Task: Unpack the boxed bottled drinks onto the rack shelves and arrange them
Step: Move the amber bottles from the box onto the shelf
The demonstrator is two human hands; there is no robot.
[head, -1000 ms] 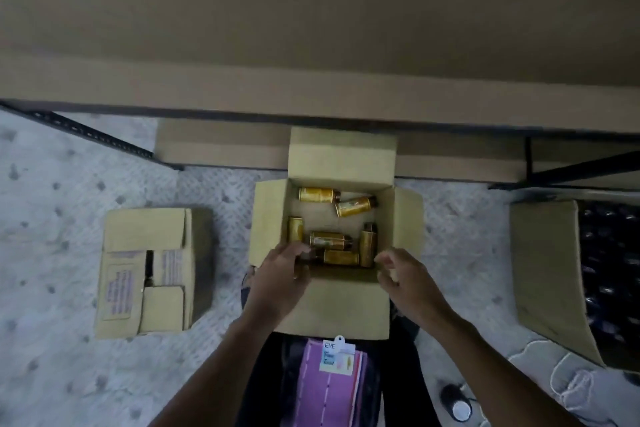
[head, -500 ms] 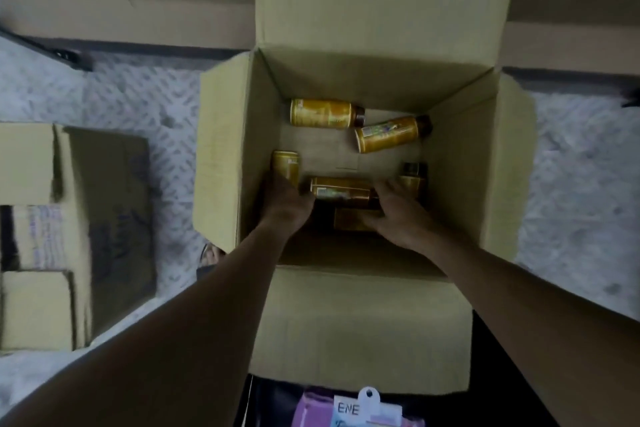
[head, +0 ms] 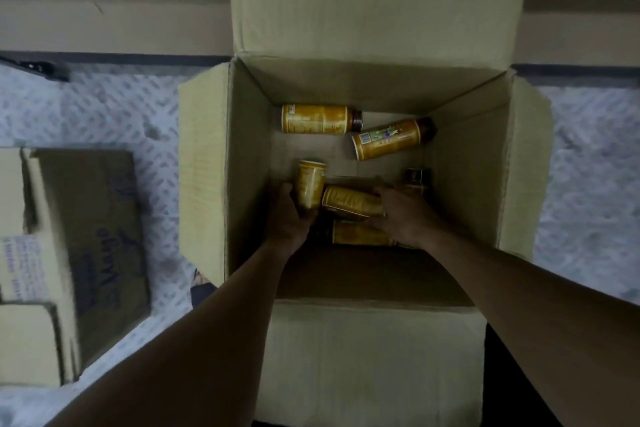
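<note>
Bottle (head: 310, 188) within left grip (head: 286, 218)

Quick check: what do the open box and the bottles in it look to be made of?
Box: corrugated cardboard, matte tan; ribbing shows on the flaps. Bottles: glossy yellow label wrap and dark brown caps; the body beneath may be glass or plastic, cannot tell.

Bare forearms run to the left hand (head: 287, 218) and right hand (head: 405, 215) within the open cardboard box (head: 207, 166); just beside the box's near flap, on its right, a patch of black clothing (head: 498, 388) shows, its cut lost in shadow.
</note>
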